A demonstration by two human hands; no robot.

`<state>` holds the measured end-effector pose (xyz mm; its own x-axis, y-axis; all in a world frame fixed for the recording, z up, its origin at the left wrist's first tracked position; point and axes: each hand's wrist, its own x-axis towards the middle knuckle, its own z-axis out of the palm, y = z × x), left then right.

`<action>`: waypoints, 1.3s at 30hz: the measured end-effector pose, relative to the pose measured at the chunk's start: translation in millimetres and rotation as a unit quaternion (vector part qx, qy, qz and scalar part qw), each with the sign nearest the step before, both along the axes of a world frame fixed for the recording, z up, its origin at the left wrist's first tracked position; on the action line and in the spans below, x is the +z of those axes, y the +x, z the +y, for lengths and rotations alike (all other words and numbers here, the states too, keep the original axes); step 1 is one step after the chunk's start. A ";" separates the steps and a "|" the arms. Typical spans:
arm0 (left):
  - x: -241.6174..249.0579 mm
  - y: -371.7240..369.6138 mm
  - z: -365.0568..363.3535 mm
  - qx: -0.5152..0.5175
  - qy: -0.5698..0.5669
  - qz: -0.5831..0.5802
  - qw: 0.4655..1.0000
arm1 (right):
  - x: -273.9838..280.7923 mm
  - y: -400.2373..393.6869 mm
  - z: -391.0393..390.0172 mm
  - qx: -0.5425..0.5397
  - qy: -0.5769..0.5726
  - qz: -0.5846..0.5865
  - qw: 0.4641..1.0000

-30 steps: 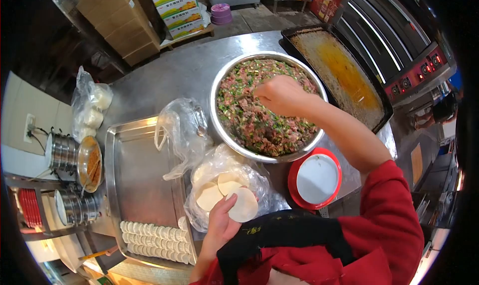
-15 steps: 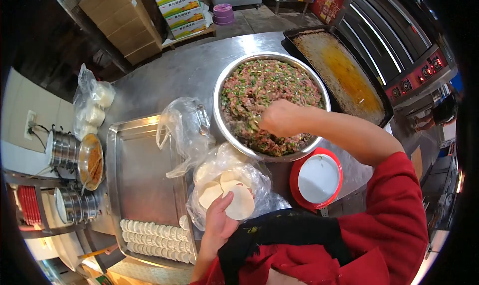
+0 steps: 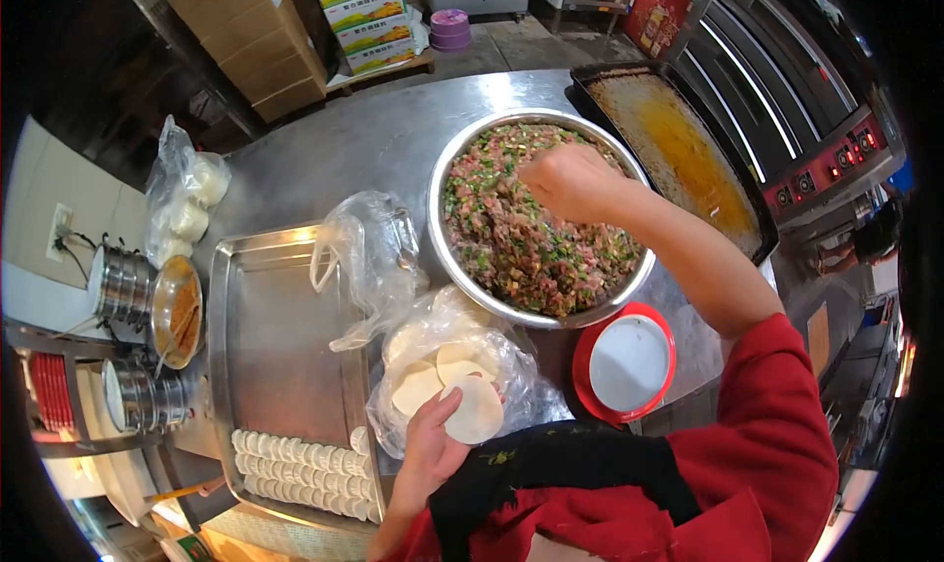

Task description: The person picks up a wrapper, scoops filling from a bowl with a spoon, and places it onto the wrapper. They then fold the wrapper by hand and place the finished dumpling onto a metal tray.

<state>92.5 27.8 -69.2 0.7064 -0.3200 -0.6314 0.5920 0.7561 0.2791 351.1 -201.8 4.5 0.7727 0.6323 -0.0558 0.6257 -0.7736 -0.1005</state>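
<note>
My left hand (image 3: 435, 438) holds a round dough wrapper (image 3: 476, 411) between thumb and fingers, beside an open plastic bag with more wrappers (image 3: 417, 388). My right hand (image 3: 572, 182) is closed above a big steel bowl (image 3: 437, 230) of chopped meat with green bits (image 3: 531, 257); what its fingers grip is hidden. Left of the bag, a metal tray (image 3: 221, 341) has rows of filled dumplings (image 3: 305, 469) along its near end. A crumpled clear bag (image 3: 369, 252) overlaps the tray's right edge.
A white bowl in a red rim (image 3: 629, 362) stands near my right sleeve. An oily black-edged pan (image 3: 678, 149) lies at the back right. Bagged white dough (image 3: 189, 203) and a bowl of orange food (image 3: 179, 311) are at the left. Ovens (image 3: 762, 80) stand beyond the pan.
My right hand has moved up and slightly right over the meat. My left hand still holds the wrapper in nearly the same place. The view has shifted slightly.
</note>
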 end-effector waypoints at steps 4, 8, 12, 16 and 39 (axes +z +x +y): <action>5.9 4.0 2.4 0.028 0.001 -0.007 1.000 | -36.9 41.2 27.0 -0.033 -0.016 -0.027 0.999; 4.9 4.8 4.9 0.062 0.035 0.007 0.997 | -46.8 25.7 26.9 0.038 -0.013 0.040 0.998; -1.2 7.3 1.1 0.027 0.018 -0.017 0.999 | -35.5 -22.1 13.5 0.098 -0.041 0.107 0.988; 5.0 8.4 -7.6 0.003 -0.004 -0.013 1.000 | -33.0 -82.3 -16.7 0.164 -0.043 0.080 0.982; 8.6 0.5 -10.1 0.005 0.006 -0.022 1.000 | -16.1 -60.9 -7.7 0.073 -0.045 0.137 0.987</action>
